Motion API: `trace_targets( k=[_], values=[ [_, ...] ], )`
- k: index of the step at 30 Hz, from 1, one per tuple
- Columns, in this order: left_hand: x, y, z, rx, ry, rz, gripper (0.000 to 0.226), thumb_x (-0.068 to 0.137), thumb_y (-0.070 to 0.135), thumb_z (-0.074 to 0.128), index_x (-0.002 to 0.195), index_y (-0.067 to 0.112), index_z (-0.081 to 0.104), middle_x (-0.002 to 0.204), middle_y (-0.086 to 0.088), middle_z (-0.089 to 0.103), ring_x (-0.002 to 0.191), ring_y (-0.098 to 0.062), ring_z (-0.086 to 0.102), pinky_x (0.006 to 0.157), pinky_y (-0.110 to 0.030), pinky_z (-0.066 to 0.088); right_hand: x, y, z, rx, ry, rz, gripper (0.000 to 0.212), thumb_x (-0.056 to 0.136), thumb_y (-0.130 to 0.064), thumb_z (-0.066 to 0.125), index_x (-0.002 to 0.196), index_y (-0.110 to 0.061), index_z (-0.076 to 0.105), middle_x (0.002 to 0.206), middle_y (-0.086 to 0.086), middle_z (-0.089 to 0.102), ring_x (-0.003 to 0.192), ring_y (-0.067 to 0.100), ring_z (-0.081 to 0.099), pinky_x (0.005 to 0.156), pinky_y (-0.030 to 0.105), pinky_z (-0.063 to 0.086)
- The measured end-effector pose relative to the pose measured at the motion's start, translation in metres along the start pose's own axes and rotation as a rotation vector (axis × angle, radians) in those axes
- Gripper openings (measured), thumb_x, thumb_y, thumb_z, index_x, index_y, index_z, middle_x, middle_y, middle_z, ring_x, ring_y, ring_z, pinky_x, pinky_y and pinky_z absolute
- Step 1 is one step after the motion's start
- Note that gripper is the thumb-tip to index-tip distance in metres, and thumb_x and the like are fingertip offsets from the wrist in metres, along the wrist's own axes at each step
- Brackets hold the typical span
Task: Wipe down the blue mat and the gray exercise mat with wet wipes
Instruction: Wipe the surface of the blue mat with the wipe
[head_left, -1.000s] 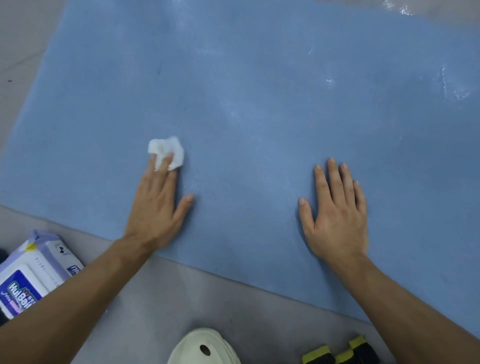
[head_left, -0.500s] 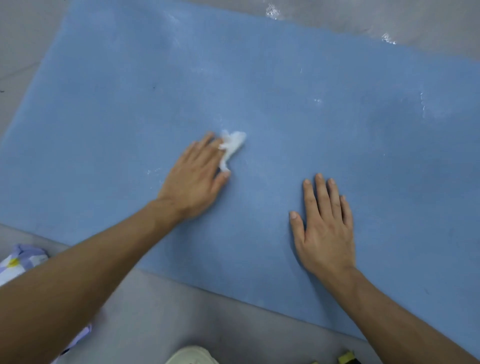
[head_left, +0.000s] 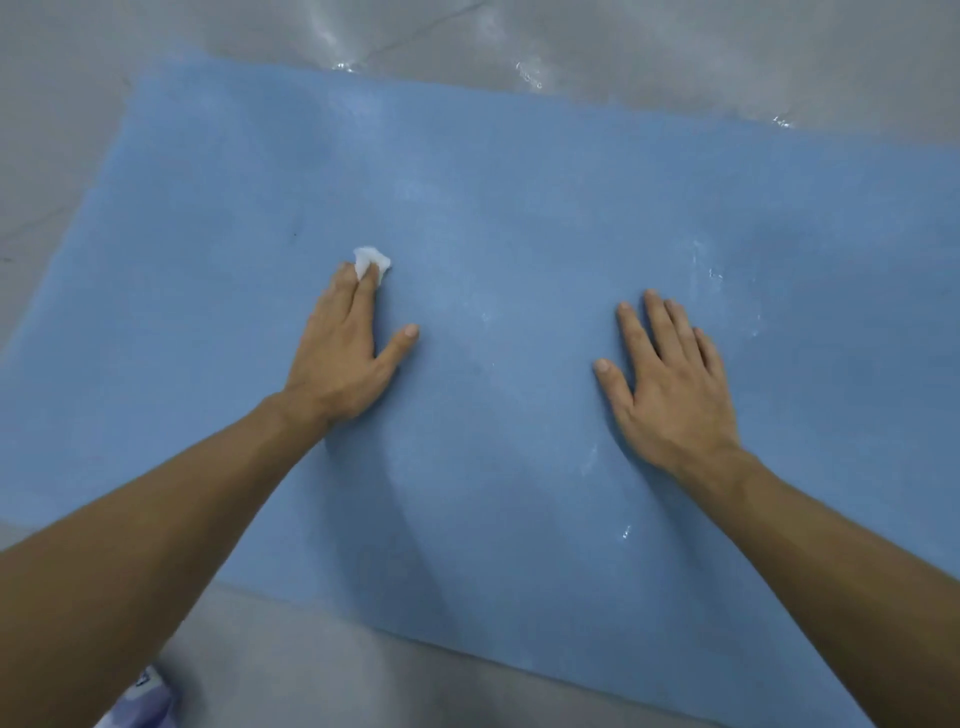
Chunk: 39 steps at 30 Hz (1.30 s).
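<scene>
The blue mat (head_left: 519, 197) lies flat on the floor and fills most of the view. My left hand (head_left: 345, 343) presses a crumpled white wet wipe (head_left: 371, 262) onto the mat's left middle; the wipe shows past the fingertips, the thumb points right. My right hand (head_left: 670, 384) rests palm down on the mat to the right, fingers spread, holding nothing. Wet streaks glisten on the mat near the right hand. No gray exercise mat is in view.
Gray glossy floor (head_left: 675, 52) surrounds the mat beyond its far edge and along the near edge. A corner of the purple and white wet wipe pack (head_left: 143, 701) shows at the bottom left, under my left forearm.
My left hand swept the wipe to the right and then further up the mat. The view tilted up, so the far mat edge shows and the items near my knees dropped out.
</scene>
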<state>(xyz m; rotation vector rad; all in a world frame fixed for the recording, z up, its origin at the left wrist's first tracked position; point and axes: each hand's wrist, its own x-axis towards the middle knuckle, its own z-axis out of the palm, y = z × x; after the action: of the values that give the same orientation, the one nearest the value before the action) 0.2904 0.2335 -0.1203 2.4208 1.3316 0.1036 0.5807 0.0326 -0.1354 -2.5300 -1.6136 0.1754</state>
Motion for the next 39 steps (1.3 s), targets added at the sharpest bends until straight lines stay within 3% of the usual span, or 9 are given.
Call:
trace_targets(
  k=[4, 9, 12, 19, 24, 29, 32, 35, 39],
  values=[
    [-0.009, 0.053, 0.024, 0.061, -0.020, 0.427, 0.085, 0.103, 0.062, 0.035, 0.160, -0.001, 0.027, 0.169, -0.016, 0.022, 0.159, -0.030, 0.012, 0.130, -0.044, 0.009, 0.024, 0.005, -0.001, 0.021, 0.023, 0.048, 0.069, 0.103, -0.054, 0.024, 0.163, -0.020, 0.029, 0.172, 0.005, 0.019, 0.159, 0.023, 0.015, 0.126, 0.044, 0.013],
    [-0.020, 0.107, 0.047, 0.148, -0.123, 0.652, 0.072, 0.105, 0.054, 0.031, 0.162, 0.010, 0.029, 0.171, -0.004, 0.022, 0.160, -0.021, 0.010, 0.130, -0.040, 0.007, 0.027, 0.007, 0.001, 0.021, 0.050, 0.040, 0.064, 0.105, -0.048, 0.027, 0.162, -0.019, 0.031, 0.172, 0.005, 0.022, 0.159, 0.024, 0.017, 0.126, 0.046, 0.015],
    [-0.001, 0.092, 0.042, 0.185, -0.081, 0.588, 0.067, 0.106, 0.052, 0.028, 0.161, 0.012, 0.032, 0.171, 0.000, 0.023, 0.159, -0.019, 0.012, 0.129, -0.040, 0.011, 0.026, 0.006, 0.000, 0.023, 0.064, 0.049, 0.063, 0.105, -0.046, 0.028, 0.162, -0.020, 0.032, 0.171, 0.004, 0.022, 0.159, 0.022, 0.016, 0.126, 0.045, 0.015],
    [0.068, -0.002, -0.003, 0.158, -0.004, 0.001, 0.083, 0.097, 0.061, 0.008, 0.164, 0.014, 0.022, 0.171, -0.005, 0.022, 0.158, -0.028, 0.017, 0.127, -0.044, 0.012, 0.025, 0.006, 0.000, 0.005, 0.045, 0.053, 0.064, 0.104, -0.048, 0.028, 0.162, -0.022, 0.030, 0.172, 0.002, 0.020, 0.159, 0.020, 0.013, 0.126, 0.043, 0.013],
    [0.089, -0.025, -0.019, 0.116, 0.034, -0.228, 0.083, 0.102, 0.066, 0.026, 0.165, 0.012, 0.016, 0.173, -0.006, 0.012, 0.159, -0.027, 0.006, 0.128, -0.047, 0.006, 0.026, 0.006, -0.002, -0.017, 0.029, 0.062, 0.065, 0.104, -0.049, 0.026, 0.163, -0.022, 0.029, 0.173, 0.002, 0.018, 0.159, 0.019, 0.010, 0.127, 0.041, 0.011],
    [0.096, 0.009, -0.003, 0.115, 0.029, -0.074, 0.070, 0.105, 0.049, 0.028, 0.162, 0.009, 0.024, 0.171, -0.012, 0.019, 0.158, -0.034, 0.012, 0.128, -0.046, 0.011, 0.027, 0.005, -0.003, -0.017, 0.010, 0.068, 0.066, 0.103, -0.050, 0.024, 0.164, -0.024, 0.026, 0.173, 0.000, 0.015, 0.160, 0.015, 0.005, 0.128, 0.041, 0.010],
    [0.095, 0.049, 0.011, 0.086, 0.000, 0.115, 0.066, 0.106, 0.041, 0.026, 0.162, 0.006, 0.024, 0.170, -0.012, 0.022, 0.158, -0.033, 0.017, 0.128, -0.046, 0.015, 0.027, 0.005, -0.002, -0.024, 0.017, 0.064, 0.066, 0.103, -0.050, 0.026, 0.164, -0.024, 0.027, 0.173, 0.000, 0.016, 0.160, 0.016, 0.007, 0.128, 0.042, 0.012],
    [0.084, 0.090, 0.030, 0.078, -0.076, 0.372, 0.072, 0.104, 0.047, 0.022, 0.164, 0.008, 0.019, 0.173, -0.007, 0.014, 0.160, -0.025, 0.009, 0.129, -0.042, 0.012, 0.027, 0.005, -0.001, -0.028, 0.034, 0.064, 0.066, 0.103, -0.049, 0.027, 0.163, -0.022, 0.029, 0.173, 0.002, 0.018, 0.160, 0.018, 0.011, 0.127, 0.043, 0.015],
    [0.072, 0.118, 0.043, 0.142, -0.152, 0.477, 0.069, 0.104, 0.047, 0.020, 0.166, 0.018, 0.012, 0.174, 0.005, 0.005, 0.160, -0.016, -0.004, 0.130, -0.037, 0.004, 0.028, 0.007, -0.001, -0.015, 0.044, 0.067, 0.066, 0.102, -0.048, 0.029, 0.162, -0.021, 0.033, 0.172, 0.003, 0.022, 0.159, 0.020, 0.015, 0.126, 0.044, 0.018]
  ],
)
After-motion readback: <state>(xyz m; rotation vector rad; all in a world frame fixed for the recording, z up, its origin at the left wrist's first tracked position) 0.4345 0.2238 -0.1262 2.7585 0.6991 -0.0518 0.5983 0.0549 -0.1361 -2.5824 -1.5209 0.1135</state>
